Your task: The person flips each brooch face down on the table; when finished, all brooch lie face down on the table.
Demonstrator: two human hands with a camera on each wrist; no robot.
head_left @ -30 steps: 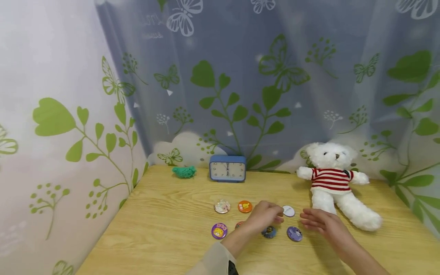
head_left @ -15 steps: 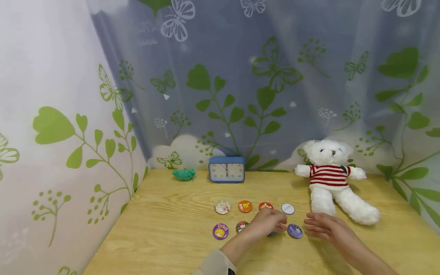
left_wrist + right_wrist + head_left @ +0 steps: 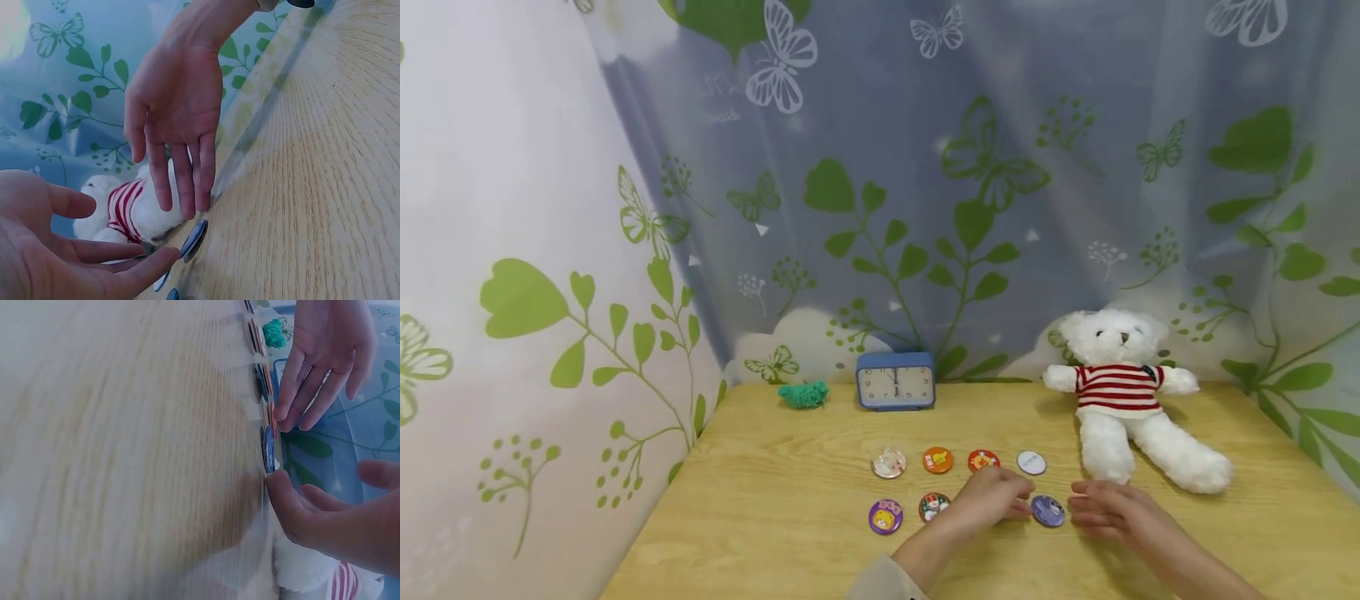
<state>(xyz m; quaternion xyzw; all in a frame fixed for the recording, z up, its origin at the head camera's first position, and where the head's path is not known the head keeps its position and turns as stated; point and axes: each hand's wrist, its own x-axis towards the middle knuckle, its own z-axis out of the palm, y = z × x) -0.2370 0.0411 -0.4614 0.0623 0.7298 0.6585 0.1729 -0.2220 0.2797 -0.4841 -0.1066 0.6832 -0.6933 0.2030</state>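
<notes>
In the head view my left hand (image 3: 992, 500) is low over the lower row of round pin badges, its fingertips just left of a purple-blue badge (image 3: 1048, 511). My right hand (image 3: 1116, 514) is on that badge's other side, palm turned inward. Both hands have extended, relaxed fingers and hold nothing. Whether a fingertip touches the badge I cannot tell. Behind the left hand lie a red badge (image 3: 983, 460) and a white badge (image 3: 1032, 462). A badge with a red and green picture (image 3: 933, 506) shows beside the left wrist; a blue one is hidden under the hand.
Further left lie an orange badge (image 3: 937, 460), a pale glittery badge (image 3: 889, 462) and a purple badge (image 3: 886, 517) with a yellow bear. A blue clock (image 3: 896, 382) and a green bundle (image 3: 803, 395) stand at the back. A white teddy bear (image 3: 1120, 392) sits at right.
My left hand has shifted right, uncovering the red badge and the red-and-green one and covering the blue badge. The right hand stays near the purple-blue badge. The head view has tilted slightly.
</notes>
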